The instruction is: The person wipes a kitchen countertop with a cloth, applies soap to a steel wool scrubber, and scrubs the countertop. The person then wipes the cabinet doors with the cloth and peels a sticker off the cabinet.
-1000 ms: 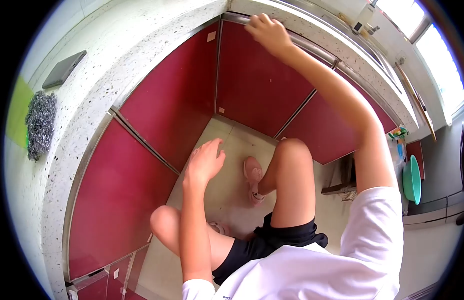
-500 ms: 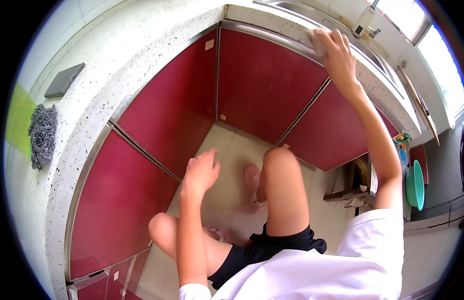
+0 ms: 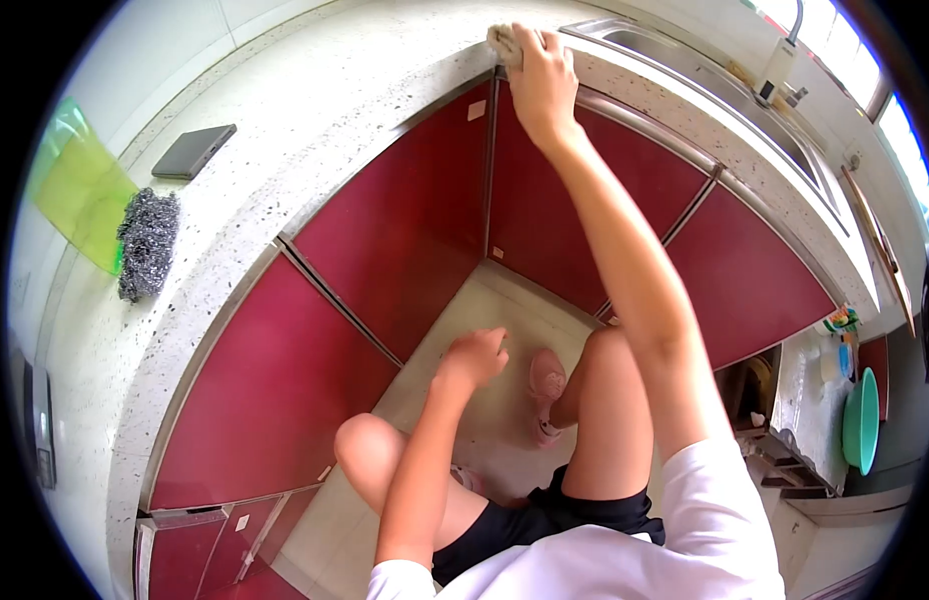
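My right hand (image 3: 543,85) reaches up to the countertop's front edge near the inner corner. It is closed on a crumpled beige cloth (image 3: 505,45), which lies against the speckled stone countertop (image 3: 385,105). My left hand (image 3: 475,357) hangs in the air above the floor, in front of the red cabinet doors (image 3: 375,240). Its fingers are loosely bent, with the thumb apart, and nothing shows in them. My knees are bent low before the cabinets.
On the left counter lie a steel-wool scourer (image 3: 148,245), a flat grey box-like object (image 3: 194,152) and a yellow-green container (image 3: 80,185). A metal sink (image 3: 685,75) with a faucet is set into the counter at upper right. A turquoise basin (image 3: 861,422) stands at far right.
My right hand has moved left along the counter edge with the cloth, from beside the sink to near the corner. My left hand has shifted right and its fingers are more bent. The view has turned.
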Action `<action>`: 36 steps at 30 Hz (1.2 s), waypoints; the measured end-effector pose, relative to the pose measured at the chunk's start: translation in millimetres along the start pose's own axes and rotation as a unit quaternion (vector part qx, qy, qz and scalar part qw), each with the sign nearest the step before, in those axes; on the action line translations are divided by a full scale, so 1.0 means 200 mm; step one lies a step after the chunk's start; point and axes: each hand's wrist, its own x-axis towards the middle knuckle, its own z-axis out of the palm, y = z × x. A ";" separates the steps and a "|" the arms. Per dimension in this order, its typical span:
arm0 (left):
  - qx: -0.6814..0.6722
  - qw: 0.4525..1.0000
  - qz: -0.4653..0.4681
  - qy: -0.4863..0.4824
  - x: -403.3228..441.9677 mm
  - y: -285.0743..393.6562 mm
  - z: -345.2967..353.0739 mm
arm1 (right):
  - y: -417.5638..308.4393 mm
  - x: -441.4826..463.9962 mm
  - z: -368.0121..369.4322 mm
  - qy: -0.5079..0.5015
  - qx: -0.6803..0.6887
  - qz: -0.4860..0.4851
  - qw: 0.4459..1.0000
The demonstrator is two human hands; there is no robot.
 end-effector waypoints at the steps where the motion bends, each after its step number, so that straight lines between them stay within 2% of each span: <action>1: -0.001 1.000 -0.014 -0.003 -0.01 -0.01 0.00 | -0.02 -0.04 0.02 -0.011 0.026 0.036 0.999; 2: 0.000 1.000 -0.019 0.000 -0.01 -0.01 -0.01 | -0.03 -0.05 0.05 -0.011 0.032 0.036 0.999; 4: 0.041 0.999 -0.030 -0.002 -0.04 0.02 -0.04 | -0.04 -0.05 0.12 0.022 0.093 0.136 0.986; 5: 0.038 0.999 -0.036 -0.004 -0.07 0.04 -0.06 | -0.06 -0.06 0.17 0.057 0.132 0.143 0.979; 8: 0.046 0.999 -0.019 0.019 -0.12 0.08 -0.11 | -0.11 -0.04 0.23 0.059 0.276 0.228 0.932; 10: 0.056 0.996 0.034 0.059 -0.15 0.07 -0.10 | -0.18 -0.06 0.15 0.009 0.301 0.262 0.917; 11: 0.053 0.996 0.020 0.065 -0.16 0.07 -0.10 | -0.26 -0.06 0.04 -0.041 0.345 0.297 0.889; 13: 0.005 0.991 0.077 0.108 -0.19 0.07 -0.08 | -0.35 -0.12 -0.01 -0.068 0.373 0.285 0.881; 14: -0.006 0.991 0.051 0.120 -0.19 0.08 -0.06 | -0.39 -0.16 0.00 -0.061 0.344 0.234 0.907; 15: 0.024 0.997 0.020 0.067 -0.16 0.08 -0.06 | -0.44 -0.21 0.01 -0.049 0.314 0.183 0.930; 16: 0.055 0.998 -0.003 0.012 -0.15 0.06 -0.06 | -0.54 -0.24 -0.07 -0.052 0.302 0.173 0.936; 17: 0.052 0.998 -0.012 0.018 -0.17 0.05 -0.05 | -0.62 -0.27 -0.14 -0.066 0.312 0.175 0.931; 19: 0.077 0.996 -0.047 0.013 -0.18 0.03 0.00 | -0.76 -0.31 -0.16 0.022 0.225 0.022 0.974; 20: 0.074 0.996 -0.047 0.017 -0.16 -0.01 0.09 | -0.84 -0.37 -0.22 -0.032 0.254 0.062 0.965; 21: -0.004 0.998 -0.026 0.063 -0.14 -0.09 0.20 | -0.93 -0.42 -0.27 -0.045 0.248 0.044 0.967; 22: -0.081 0.991 -0.003 0.108 -0.15 -0.14 0.24 | -1.00 -0.47 -0.33 -0.050 0.244 -0.019 0.968; 23: -0.242 0.942 0.108 0.205 -0.26 -0.03 0.07 | -1.08 -0.53 -0.40 -0.123 0.314 -0.021 0.941; 24: -0.218 0.955 0.064 0.192 -0.27 -0.01 0.07 | -1.14 -0.57 -0.48 -0.136 0.364 -0.045 0.920; 25: -0.192 0.965 0.022 0.176 -0.27 0.00 0.07 | -1.15 -0.58 -0.50 -0.177 0.460 -0.060 0.868; 27: -0.071 0.995 -0.073 0.020 -0.20 -0.10 0.13 | -1.06 -0.52 -0.52 -0.159 0.461 -0.064 0.871; 28: 0.035 0.996 -0.072 -0.037 -0.12 -0.23 0.23 | -0.97 -0.46 -0.48 -0.142 0.449 -0.062 0.880; 31: 0.048 0.994 -0.086 -0.039 -0.21 -0.24 0.16 | -0.53 -0.21 -0.30 0.007 0.318 0.013 0.948; 32: 0.036 0.994 -0.103 -0.029 -0.25 -0.23 0.13 | -0.41 -0.13 -0.27 0.009 0.306 0.077 0.949; 33: 0.014 0.983 -0.153 -0.096 -0.25 -0.22 0.08 | -0.28 -0.06 -0.23 -0.007 0.309 0.151 0.939; 35: 0.041 0.982 -0.161 -0.090 -0.29 -0.27 0.10 | -0.15 0.02 -0.15 -0.053 0.345 0.273 0.896; 36: 0.062 0.979 -0.175 -0.083 -0.31 -0.30 0.11 | -0.16 0.03 -0.11 -0.067 0.366 0.301 0.878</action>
